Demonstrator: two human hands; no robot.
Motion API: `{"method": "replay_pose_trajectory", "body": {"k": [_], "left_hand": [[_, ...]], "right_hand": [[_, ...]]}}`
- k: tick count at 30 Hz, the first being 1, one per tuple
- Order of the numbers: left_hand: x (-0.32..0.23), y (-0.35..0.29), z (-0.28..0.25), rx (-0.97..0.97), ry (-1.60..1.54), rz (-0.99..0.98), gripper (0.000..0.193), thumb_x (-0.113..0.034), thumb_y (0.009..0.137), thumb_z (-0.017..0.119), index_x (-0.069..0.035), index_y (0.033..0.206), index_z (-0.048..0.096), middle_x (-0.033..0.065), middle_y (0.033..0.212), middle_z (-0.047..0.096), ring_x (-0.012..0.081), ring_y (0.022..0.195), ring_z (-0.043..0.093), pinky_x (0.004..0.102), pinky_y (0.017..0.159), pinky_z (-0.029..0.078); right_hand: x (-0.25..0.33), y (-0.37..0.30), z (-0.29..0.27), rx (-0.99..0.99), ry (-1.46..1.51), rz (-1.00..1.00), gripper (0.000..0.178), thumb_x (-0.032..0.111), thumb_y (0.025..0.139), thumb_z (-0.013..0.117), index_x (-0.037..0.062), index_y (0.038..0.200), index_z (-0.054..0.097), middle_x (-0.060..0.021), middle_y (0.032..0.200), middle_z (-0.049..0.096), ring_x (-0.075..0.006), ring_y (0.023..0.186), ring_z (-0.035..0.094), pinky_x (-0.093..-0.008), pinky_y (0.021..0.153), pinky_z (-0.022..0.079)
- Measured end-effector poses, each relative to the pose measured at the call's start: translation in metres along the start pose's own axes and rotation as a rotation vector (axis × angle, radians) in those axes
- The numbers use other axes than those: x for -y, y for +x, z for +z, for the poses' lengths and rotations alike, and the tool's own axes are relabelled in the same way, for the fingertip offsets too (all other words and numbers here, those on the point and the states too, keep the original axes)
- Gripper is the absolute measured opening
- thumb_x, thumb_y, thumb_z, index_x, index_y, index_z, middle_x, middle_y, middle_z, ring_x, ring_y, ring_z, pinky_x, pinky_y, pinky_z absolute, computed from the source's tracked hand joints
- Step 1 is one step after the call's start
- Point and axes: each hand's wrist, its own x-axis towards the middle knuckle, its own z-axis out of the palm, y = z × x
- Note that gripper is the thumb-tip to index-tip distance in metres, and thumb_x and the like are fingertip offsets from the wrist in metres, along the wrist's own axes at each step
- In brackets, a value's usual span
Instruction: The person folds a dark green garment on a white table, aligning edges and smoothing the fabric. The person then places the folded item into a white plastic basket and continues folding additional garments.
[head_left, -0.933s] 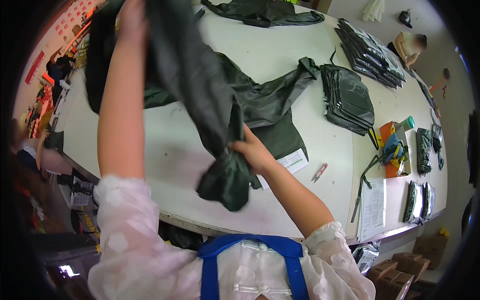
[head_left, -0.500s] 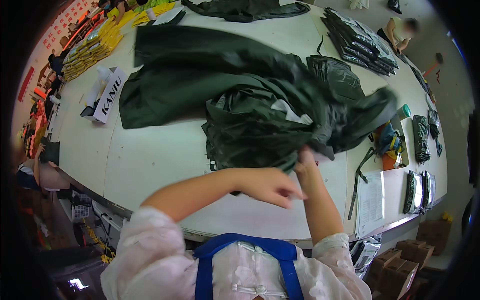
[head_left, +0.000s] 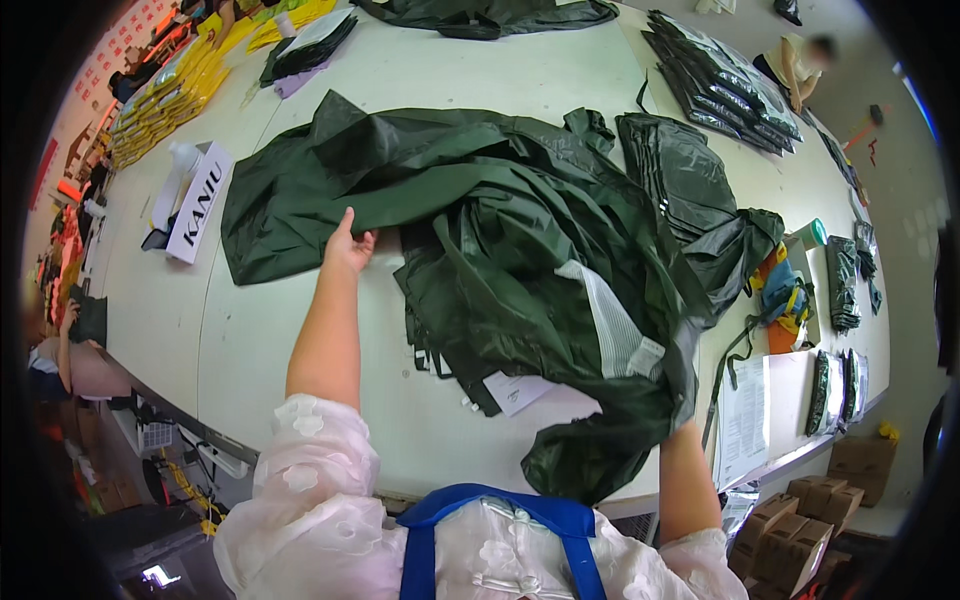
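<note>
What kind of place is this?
Probably a clothes-packing workshop: a shiny dark green fabric garment lies crumpled on a broad white table, which also holds stacked flat dark plastic packages and stacked flat yellow packages.

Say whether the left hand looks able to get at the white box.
Probably yes: only the green garment, lying low on the table, is between the left hand and the white box.

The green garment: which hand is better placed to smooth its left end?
Probably the left hand: it's beside the left end of the green garment. The right forearm is toward the other end, its hand hidden from view.
</note>
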Motion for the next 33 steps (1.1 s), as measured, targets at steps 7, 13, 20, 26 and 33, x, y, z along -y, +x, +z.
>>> {"method": "replay_pose_trajectory", "body": {"k": [7,13,20,26,33], "left_hand": [[-0.116,-0.065,0.26,0.487,0.429,0.953,0.024,-0.017,0.086,0.055,0.0,0.103,0.06,0.0154,0.101,0.062,0.0223,0.085,0.061,0.0358,0.069,0.053],[-0.071,-0.223,0.329,0.997,0.878,1.254,0.038,-0.03,0.086,0.062,-0.001,0.111,0.057,0.0111,0.109,0.06,0.0191,0.099,0.057,0.0327,0.082,0.047],[0.077,-0.123,0.149,0.423,0.596,0.185,0.093,-0.041,0.073,0.078,0.0,0.139,0.027,0.0157,0.135,0.042,0.0257,0.114,0.047,0.0383,0.084,0.045],[0.098,-0.049,0.138,0.392,0.789,0.007,0.009,-0.003,0.075,0.063,-0.005,0.069,0.056,0.0042,0.057,0.05,0.0168,0.051,0.049,0.0305,0.05,0.042],[-0.087,-0.171,0.253,0.765,0.665,1.077,0.033,-0.009,0.088,0.058,0.0,0.119,0.049,0.0154,0.112,0.055,0.0224,0.099,0.058,0.0307,0.088,0.045]], "right_hand": [[-0.011,0.031,-0.011,-0.141,0.114,-0.068,0.044,0.028,0.091,0.051,0.0024,0.128,0.051,-0.0122,0.122,0.057,-0.0236,0.107,0.056,-0.0377,0.095,0.045],[0.028,0.109,0.01,-0.135,0.242,-0.336,0.049,0.034,0.092,0.048,0.0028,0.131,0.048,-0.013,0.125,0.055,-0.0253,0.111,0.053,-0.0397,0.098,0.043],[-0.029,0.085,0.023,-0.252,0.386,-0.352,0.055,0.041,0.093,0.045,0.0032,0.134,0.045,-0.014,0.129,0.053,-0.0273,0.116,0.051,-0.0421,0.101,0.04],[-0.08,0.044,0.041,-0.328,0.448,-0.267,0.061,0.047,0.094,0.042,0.0036,0.137,0.042,-0.0148,0.133,0.051,-0.0289,0.121,0.048,-0.0442,0.103,0.038],[-0.138,-0.018,0.073,0.054,0.417,-0.141,0.093,0.075,0.082,0.04,0.0232,0.151,0.006,-0.0208,0.15,0.026,-0.0354,0.137,0.028,-0.0503,0.111,0.019]]}}
